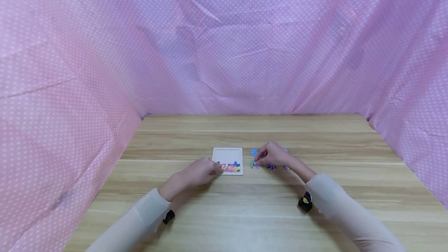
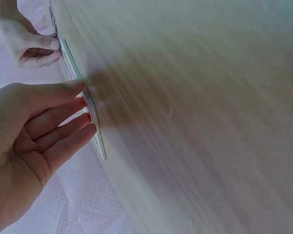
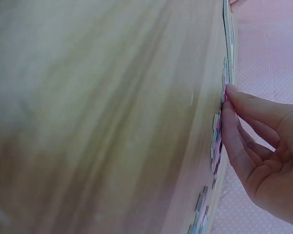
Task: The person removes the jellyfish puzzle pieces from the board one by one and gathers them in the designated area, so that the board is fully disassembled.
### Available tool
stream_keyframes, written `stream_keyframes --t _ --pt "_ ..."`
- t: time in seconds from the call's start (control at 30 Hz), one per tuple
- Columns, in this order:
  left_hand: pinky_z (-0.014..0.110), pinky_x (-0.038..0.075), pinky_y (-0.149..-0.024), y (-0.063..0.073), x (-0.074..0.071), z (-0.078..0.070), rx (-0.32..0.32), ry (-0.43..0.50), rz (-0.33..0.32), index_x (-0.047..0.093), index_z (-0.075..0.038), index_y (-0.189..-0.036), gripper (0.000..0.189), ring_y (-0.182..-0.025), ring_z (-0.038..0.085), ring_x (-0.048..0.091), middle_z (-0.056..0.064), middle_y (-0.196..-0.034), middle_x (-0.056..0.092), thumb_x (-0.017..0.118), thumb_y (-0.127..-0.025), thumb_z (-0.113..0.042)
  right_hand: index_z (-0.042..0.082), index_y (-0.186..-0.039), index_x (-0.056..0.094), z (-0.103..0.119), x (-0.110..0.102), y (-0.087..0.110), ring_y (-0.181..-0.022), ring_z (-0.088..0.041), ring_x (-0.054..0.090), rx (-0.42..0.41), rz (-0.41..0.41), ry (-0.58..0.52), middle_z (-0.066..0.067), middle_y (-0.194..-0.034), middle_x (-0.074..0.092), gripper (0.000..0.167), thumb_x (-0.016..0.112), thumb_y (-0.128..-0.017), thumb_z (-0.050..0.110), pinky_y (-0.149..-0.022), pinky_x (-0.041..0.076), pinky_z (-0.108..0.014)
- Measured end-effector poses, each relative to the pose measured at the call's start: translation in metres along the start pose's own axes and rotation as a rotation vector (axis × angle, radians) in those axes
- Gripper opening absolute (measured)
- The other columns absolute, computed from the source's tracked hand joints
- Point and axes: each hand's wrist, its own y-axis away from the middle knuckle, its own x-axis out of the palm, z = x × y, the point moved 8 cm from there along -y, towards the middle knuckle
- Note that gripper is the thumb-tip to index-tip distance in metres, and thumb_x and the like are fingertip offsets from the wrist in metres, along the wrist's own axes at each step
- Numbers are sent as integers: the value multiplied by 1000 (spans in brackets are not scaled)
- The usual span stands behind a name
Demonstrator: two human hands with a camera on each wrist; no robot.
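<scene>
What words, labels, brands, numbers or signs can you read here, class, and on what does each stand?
None can be read.
Puzzle pieces: any lettering would be too small.
White puzzle tray: no text visible.
Yellow mark on the black right-wrist device: too small to read.

smooth wood-grain table, wrinkled cloth backdrop, matt tray

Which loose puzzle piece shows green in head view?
The green piece at the near row's left end, just left of the right hand. The blue piece lies beyond it; the purple piece lies farther right.
</scene>
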Motion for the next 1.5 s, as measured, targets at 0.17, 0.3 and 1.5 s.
stream_keyframes --t 0.17,0.3,1.5 --pt "18 40 -57 -4 0 0 -16 38 11 75 -8 -85 20 -62 5 44 -2 -75 64 64 -93 6 0 -88 76 -1 -1 -1 -68 -10 61 15 -9 -9 -1 -76 70 7 80 -83 3 -63 52 -23" --pt "17 35 -54 -6 -1 1 -32 51 18 76 -7 -87 22 -60 5 43 -1 -75 63 62 -91 9 -1 -92 76 -1 -4 -2 -70 -12 62 27 -38 -42 -4 -79 72 9 79 -84 2 -65 53 -24" --pt "36 52 -97 -7 7 0 -62 14 52 70 -4 -125 26 -118 23 64 11 -130 66 62 -101 -10 -8 -107 71 46 38 -35 -90 -19 70 -64 98 -87 -13 -98 74 19 71 -91 0 -79 57 -24"
